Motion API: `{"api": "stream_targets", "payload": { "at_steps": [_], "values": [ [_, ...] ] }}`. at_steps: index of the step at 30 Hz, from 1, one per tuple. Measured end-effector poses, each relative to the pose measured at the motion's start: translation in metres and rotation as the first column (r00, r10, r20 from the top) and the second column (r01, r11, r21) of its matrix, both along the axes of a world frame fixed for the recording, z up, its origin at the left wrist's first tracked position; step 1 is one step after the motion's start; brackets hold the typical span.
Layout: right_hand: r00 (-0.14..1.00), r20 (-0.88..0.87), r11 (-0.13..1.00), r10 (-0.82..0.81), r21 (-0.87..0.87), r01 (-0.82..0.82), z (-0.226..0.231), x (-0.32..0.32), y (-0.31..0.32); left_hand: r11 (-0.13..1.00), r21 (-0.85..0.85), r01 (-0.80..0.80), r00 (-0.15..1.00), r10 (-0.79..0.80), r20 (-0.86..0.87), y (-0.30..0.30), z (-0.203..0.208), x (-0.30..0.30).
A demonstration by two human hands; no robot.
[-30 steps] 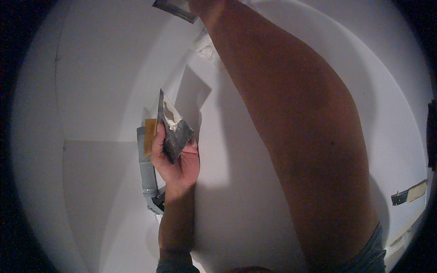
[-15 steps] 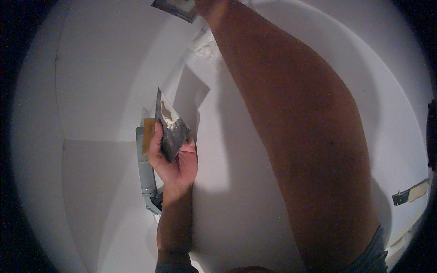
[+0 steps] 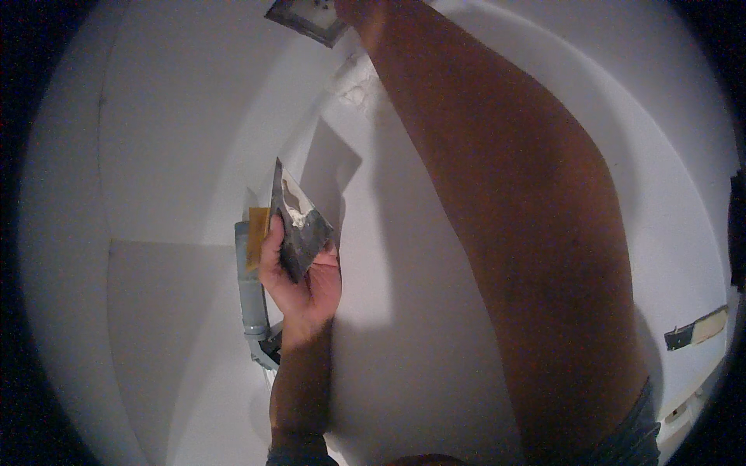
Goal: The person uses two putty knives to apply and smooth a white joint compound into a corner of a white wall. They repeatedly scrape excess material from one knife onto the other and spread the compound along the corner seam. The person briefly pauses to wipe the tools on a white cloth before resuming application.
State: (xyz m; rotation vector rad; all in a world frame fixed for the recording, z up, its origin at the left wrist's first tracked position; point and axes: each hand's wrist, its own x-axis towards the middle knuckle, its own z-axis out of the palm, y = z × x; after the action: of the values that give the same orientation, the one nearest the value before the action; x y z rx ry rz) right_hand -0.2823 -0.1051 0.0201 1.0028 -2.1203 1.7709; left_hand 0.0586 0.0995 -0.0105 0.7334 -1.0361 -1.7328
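Note:
My left hand is closed on a thin, dark grey putty blade, its thumb along one side. The blade tilts with a corner pointing up, and a lump of off-white paste sticks to its upper face. Raised across the picture, my right arm ends at the top edge, where only part of my right hand shows; its fingers are hidden. Right beside that hand is a dark-edged flat piece with a pale, speckled middle. Whether the hand holds it, I cannot tell.
Behind my left hand stand a grey pipe and a yellow-brown flat piece. A rough white patch marks the pale wall below my right hand. Far right lies a dark and cream flat strip.
The whole view has shifted slightly, so both hands and the surroundings sit a little lower and further right. More of the dark-edged piece shows. My left hand keeps its hold on the putty blade.

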Motion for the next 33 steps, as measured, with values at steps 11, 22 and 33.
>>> {"api": "stream_targets", "payload": {
  "at_steps": [11, 22, 33],
  "values": [
    [0.943, -0.185, 0.961, -0.276, -0.077, 0.266, -0.001, -0.014, -0.011, 1.000, -0.005, 0.020, 1.000, -0.020, -0.011, 0.001, 0.003, -0.003],
    [0.563, 0.312, 0.617, 0.765, -0.603, -0.505, -0.025, 0.007, 0.096, 0.994, 0.105, 0.027, 0.999, -0.023, -0.045, -0.025, -0.017, 0.018],
    [0.419, -0.524, 0.571, 0.741, 0.163, -0.805, 0.013, 0.145, 0.272, 0.864, 0.009, 0.504, 0.664, -0.381, -0.643, -0.041, -0.026, 0.012]
  ]
}}
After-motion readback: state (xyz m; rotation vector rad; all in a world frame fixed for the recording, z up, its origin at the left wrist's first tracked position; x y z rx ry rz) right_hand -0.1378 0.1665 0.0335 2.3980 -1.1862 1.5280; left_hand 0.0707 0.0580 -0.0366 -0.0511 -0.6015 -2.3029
